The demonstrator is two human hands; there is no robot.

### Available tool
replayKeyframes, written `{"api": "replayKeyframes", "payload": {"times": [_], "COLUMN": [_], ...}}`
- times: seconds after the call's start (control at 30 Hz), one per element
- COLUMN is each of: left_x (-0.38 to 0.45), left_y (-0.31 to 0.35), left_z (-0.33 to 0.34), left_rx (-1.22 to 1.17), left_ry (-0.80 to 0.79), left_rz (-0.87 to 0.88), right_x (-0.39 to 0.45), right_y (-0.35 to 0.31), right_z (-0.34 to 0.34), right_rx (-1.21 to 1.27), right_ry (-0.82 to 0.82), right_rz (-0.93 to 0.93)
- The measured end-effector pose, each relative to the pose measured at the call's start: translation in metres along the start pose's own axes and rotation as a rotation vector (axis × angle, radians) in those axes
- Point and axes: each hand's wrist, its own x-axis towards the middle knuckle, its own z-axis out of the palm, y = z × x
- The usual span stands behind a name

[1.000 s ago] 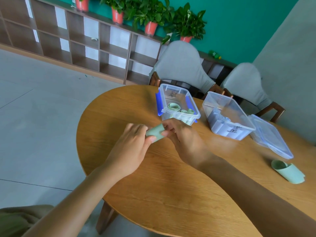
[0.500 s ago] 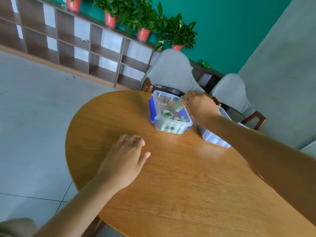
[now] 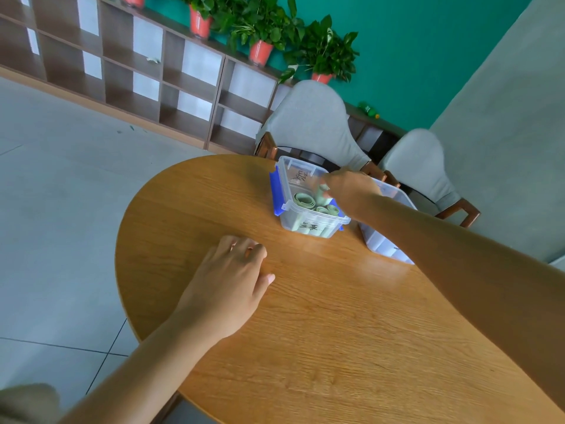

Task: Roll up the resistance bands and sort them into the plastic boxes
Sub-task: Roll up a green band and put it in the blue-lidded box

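- Head view: right hand (image 3: 351,191) reaches into the box (image 3: 308,223) near the table's (image 3: 336,332) far edge, fingers pinching a green roll (image 3: 321,191).
- Left hand (image 3: 226,289) rests on the table — fingers loose, holding nothing.

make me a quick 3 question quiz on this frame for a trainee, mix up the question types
1. True or false: the left hand holds a rolled band.
2. Which box does the right hand reach into? A) the clear box with blue latches B) the second clear box to its right C) neither.
3. Fill in: the rolled green bands already in the box look pale ____.

Key
1. False: it rests on the wooden table with nothing in it.
2. A: its fingers hold a green band roll over the box with blue latches.
3. Green.
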Motion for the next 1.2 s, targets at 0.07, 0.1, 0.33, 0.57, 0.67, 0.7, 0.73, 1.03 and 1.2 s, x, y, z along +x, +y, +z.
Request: {"api": "replayKeyframes", "payload": {"times": [0.07, 0.1, 0.33, 0.57, 0.67, 0.7, 0.73, 1.03, 1.2], "left_x": [0.000, 0.000, -0.001, 0.000, 0.000, 0.000, 0.000, 0.000, 0.001], "left_y": [0.001, 0.001, 0.001, -0.001, 0.000, 0.000, 0.000, 0.000, 0.000], "left_z": [0.000, 0.000, -0.001, -0.002, -0.003, -0.003, -0.003, -0.004, -0.003], "left_rx": [0.003, 0.004, -0.002, -0.015, -0.018, -0.017, -0.017, -0.023, -0.023], "left_ry": [-0.003, -0.002, 0.008, -0.010, -0.008, -0.011, -0.015, -0.017, -0.008], "left_rz": [0.002, 0.002, 0.001, 0.008, 0.006, 0.007, 0.007, 0.010, 0.005], "right_x": [0.002, 0.003, 0.012, 0.020, 0.021, 0.020, 0.020, 0.019, 0.019], "right_y": [0.003, 0.004, 0.002, 0.010, 0.012, 0.011, 0.011, 0.007, 0.006], "right_z": [0.003, 0.003, 0.014, 0.010, 0.012, 0.013, 0.013, 0.015, 0.015], "right_rx": [0.021, 0.038, 0.197, 0.307, 0.332, 0.337, 0.340, 0.334, 0.270], "right_ry": [-0.039, -0.058, -0.104, -0.199, -0.206, -0.204, -0.201, -0.174, -0.173], "right_rz": [-0.016, -0.030, -0.091, -0.112, -0.094, -0.090, -0.088, -0.076, -0.097]}}
